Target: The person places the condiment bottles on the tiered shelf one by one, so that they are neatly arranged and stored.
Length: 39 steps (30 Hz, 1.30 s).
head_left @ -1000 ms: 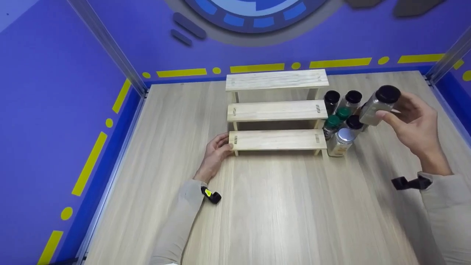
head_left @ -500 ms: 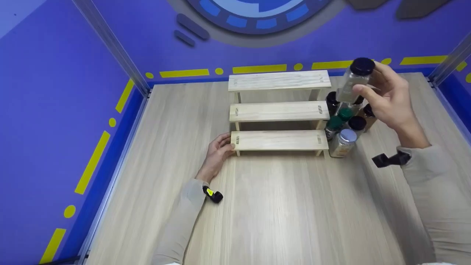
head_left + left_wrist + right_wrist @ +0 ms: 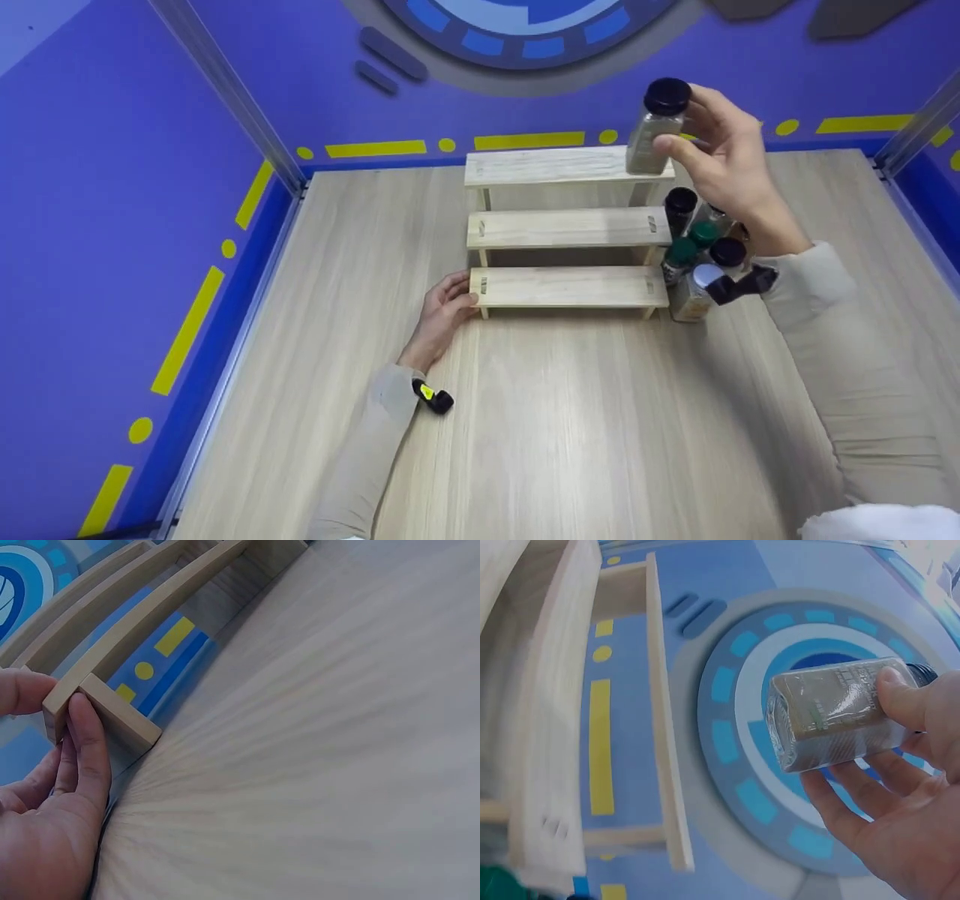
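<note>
My right hand (image 3: 731, 154) holds a clear, square-sided spice jar (image 3: 651, 144) with a black lid between thumb and fingers. In the head view the jar overlaps the right end of the top tier; the right wrist view shows a gap between the jar's base (image 3: 781, 724) and that top board (image 3: 667, 735). At the lower left, my left hand (image 3: 439, 315) grips the left end of the bottom tier of a three-tier wooden display stand (image 3: 568, 286). Thumb and fingers pinch the board's end (image 3: 56, 709) from either side in the left wrist view.
Several jars stand close together right of the stand: green-capped jars (image 3: 681, 251), black-lidded jars (image 3: 680, 201) and a silver-lidded jar (image 3: 694, 292). My right forearm (image 3: 847, 360) passes beside them. A blue wall (image 3: 247, 75) rises behind the wooden table (image 3: 562, 420).
My right hand has carried the jar up and to the left, from over the jar group to the stand's top tier. The left hand keeps its grip on the stand.
</note>
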Tool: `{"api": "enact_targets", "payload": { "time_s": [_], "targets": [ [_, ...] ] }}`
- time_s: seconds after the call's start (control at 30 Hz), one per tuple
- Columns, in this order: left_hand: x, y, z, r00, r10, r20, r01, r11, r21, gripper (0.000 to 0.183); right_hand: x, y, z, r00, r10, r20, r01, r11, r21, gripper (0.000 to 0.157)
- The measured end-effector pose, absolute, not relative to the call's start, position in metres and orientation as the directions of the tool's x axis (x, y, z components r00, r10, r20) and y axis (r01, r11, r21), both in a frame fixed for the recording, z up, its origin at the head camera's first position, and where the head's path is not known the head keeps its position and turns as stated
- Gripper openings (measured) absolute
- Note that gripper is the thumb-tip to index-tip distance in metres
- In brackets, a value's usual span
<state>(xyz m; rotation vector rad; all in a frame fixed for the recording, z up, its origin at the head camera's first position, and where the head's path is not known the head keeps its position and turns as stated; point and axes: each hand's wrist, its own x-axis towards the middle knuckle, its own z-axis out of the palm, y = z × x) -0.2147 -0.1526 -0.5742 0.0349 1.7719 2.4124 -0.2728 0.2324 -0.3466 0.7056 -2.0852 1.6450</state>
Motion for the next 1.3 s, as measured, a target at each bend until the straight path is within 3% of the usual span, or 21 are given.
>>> {"api": "enact_targets", "payload": {
  "time_s": [0.23, 0.93, 1.3],
  "targets": [
    [-0.213, -0.152, -0.575, -0.991, 0.127, -0.051, -0.085, -0.28, 0.956, 0.052, -0.289, 0.209, -0.338, -0.792, -0.198, 0.578, -0.61, 0.246, -0.753, 0.048],
    [-0.216, -0.151, -0.576, -0.989, 0.139, -0.055, -0.091, -0.271, 0.958, 0.052, -0.323, 0.123, -0.342, -0.87, -0.25, 0.425, -0.474, 0.187, -0.86, 0.052],
    [-0.215, -0.156, -0.575, -0.987, 0.144, -0.066, -0.107, -0.301, 0.948, 0.045, -0.339, 0.085, -0.353, -0.862, -0.276, 0.425, -0.478, 0.165, -0.862, 0.052]
  ]
}}
